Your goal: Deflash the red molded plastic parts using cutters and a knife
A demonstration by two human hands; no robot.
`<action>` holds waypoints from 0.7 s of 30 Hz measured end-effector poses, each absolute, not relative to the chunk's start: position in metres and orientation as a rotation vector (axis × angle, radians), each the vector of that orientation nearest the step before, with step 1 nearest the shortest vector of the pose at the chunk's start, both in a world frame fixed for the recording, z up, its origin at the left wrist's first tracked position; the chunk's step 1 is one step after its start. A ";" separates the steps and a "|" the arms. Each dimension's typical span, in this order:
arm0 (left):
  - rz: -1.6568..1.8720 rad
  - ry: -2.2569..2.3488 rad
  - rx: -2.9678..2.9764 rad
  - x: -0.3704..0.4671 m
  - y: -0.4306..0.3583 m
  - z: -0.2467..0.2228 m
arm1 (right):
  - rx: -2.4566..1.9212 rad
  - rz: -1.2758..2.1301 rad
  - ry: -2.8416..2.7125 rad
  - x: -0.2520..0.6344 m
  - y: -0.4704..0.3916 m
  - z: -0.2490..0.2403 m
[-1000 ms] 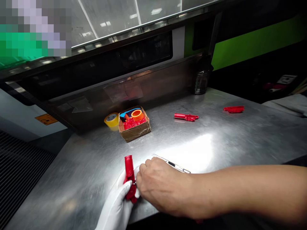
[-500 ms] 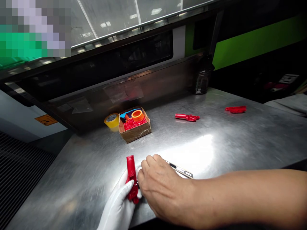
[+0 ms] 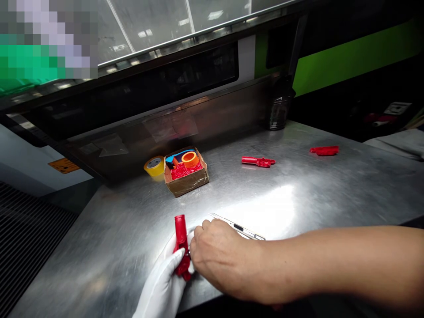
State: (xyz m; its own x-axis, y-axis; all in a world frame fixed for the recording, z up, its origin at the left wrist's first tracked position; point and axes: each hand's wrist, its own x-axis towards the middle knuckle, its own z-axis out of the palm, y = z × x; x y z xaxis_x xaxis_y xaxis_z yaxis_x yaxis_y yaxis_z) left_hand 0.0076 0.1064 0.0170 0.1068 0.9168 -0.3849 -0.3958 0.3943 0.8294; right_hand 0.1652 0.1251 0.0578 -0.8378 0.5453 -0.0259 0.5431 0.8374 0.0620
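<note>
A red plastic piece (image 3: pixel 180 229) stands up at the bottom, left of the middle. The left hand (image 3: pixel 167 270), in a white glove, grips it. The bare right hand (image 3: pixel 220 256) curls at its side; I cannot tell what it grips. A long thin thing (image 3: pixel 239 227) lies behind that hand. Farther up sit a brown box (image 3: pixel 191 183) and yellow tape (image 3: pixel 155 166).

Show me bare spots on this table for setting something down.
The table has bare patches between the box and the middle red part, between that part and the far-right red piece, and left of the left hand. It is crowded around the right hand, held red part and thin tool, and beside the box, by the tape roll.
</note>
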 end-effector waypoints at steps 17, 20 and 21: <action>1.137 0.945 0.313 0.003 0.111 0.015 | 1.083 0.291 3.166 0.176 0.121 0.064; 1.151 0.924 0.305 0.008 0.112 0.019 | 1.004 0.412 3.203 0.176 0.120 0.059; 1.145 0.921 0.305 0.009 0.112 0.021 | 0.964 0.447 3.198 0.176 0.120 0.059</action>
State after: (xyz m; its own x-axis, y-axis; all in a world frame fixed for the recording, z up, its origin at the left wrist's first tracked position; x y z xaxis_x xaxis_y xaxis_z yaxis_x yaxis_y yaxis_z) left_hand 0.0094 0.1119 0.0207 0.1089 0.8769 -0.4681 -0.6451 0.4207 0.6378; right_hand 0.1765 0.1198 0.0586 -0.8125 0.5058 0.2897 0.5659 0.8038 0.1835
